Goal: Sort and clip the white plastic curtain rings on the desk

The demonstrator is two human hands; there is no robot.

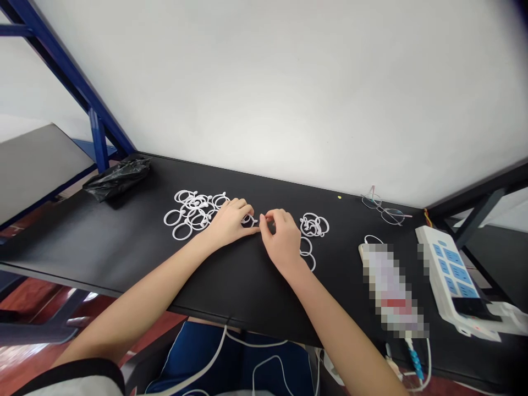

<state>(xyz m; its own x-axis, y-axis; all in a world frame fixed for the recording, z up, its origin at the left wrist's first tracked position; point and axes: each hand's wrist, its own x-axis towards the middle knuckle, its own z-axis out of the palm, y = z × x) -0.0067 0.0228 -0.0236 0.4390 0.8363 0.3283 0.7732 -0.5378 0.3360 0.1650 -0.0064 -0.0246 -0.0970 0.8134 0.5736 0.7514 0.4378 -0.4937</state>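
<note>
My left hand [229,224] is closed on a white plastic ring [254,221] that has a small knob on it, partly hidden by the fingers. My right hand [284,237] meets it from the right, thumb and forefinger pinched close to the knob; what sits between those fingertips is too small to make out. A loose pile of similar white rings [198,204] lies just left of my left hand. Beside my right hand is a smaller group of white rings [313,225], some of them overlapping and partly covered by the hand.
A crumpled black plastic bag [119,177] lies at the desk's far left. On the right are eyeglasses [391,215], a blurred-out phone [391,286] with a cable, and a white power strip [447,269]. A white wall backs the black desk [243,286]; blue metal posts [98,137] stand left.
</note>
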